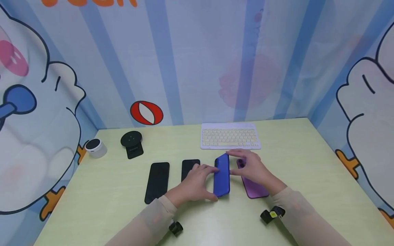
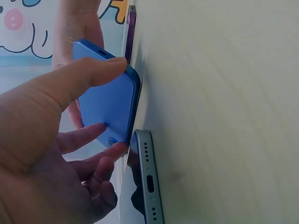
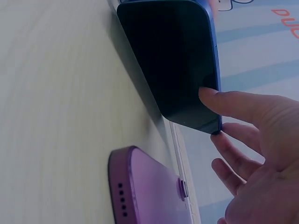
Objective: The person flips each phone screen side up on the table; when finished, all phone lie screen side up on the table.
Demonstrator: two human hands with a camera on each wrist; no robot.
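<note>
A blue phone [image 1: 222, 177] is tilted up on its long edge at the middle of the table, held between both hands. My left hand [image 1: 194, 183] has its thumb on the phone's near end and its fingertips against the blue back [image 2: 105, 100]. At the far end, my right hand [image 1: 252, 168] pinches it, with the thumb on the dark screen [image 3: 168, 60] and fingertips at the end's edge. A purple phone [image 1: 256, 188] lies back up under the right wrist. Partly behind the left hand is a dark-screened phone [image 1: 189, 166]; another black phone [image 1: 157, 181] lies farther left.
At the back of the table lies a lilac keyboard [image 1: 229, 136], just beyond the right fingertips. A black round-topped stand [image 1: 131, 139] and a small white cylinder [image 1: 96, 151] with a black top stand at the back left. Printed curtains [image 1: 203, 61] border the table.
</note>
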